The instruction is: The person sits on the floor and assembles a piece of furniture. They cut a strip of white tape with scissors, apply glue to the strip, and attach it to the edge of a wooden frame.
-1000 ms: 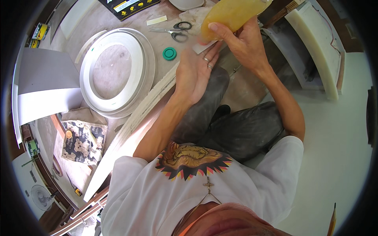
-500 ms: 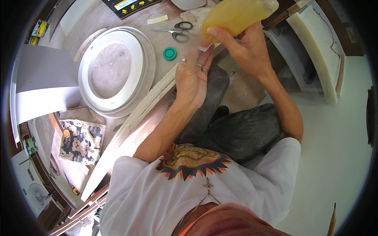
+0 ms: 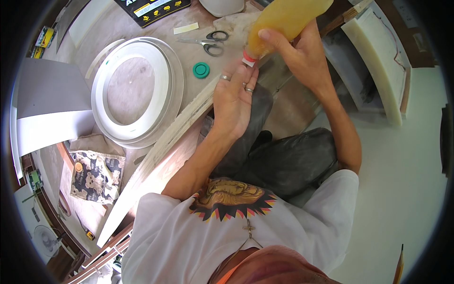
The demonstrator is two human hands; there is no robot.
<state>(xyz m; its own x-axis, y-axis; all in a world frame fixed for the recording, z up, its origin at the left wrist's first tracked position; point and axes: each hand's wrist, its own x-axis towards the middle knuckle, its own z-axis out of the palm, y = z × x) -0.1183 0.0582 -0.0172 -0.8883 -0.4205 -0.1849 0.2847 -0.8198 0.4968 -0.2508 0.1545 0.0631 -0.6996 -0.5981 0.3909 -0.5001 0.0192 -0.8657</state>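
The yellow-filled plastic bottle point(image 3: 289, 23) is grasped around its body by the right hand point(image 3: 302, 59) and is tilted, its red neck point(image 3: 248, 56) down, above the near edge of the table point(image 3: 190, 57). A small white strip point(image 3: 248, 62) is pinched in the fingertips of the left hand point(image 3: 231, 102), right at that neck (whether the two touch cannot be told). Farther in from that edge, a round green cap point(image 3: 201, 70) is seen, with scissors point(image 3: 204, 42) beyond it and a white coiled roll point(image 3: 162, 85) to its left.

Bright light point(image 3: 124, 202) whitens one edge of the dusty, pale worktable point(image 3: 113, 23).
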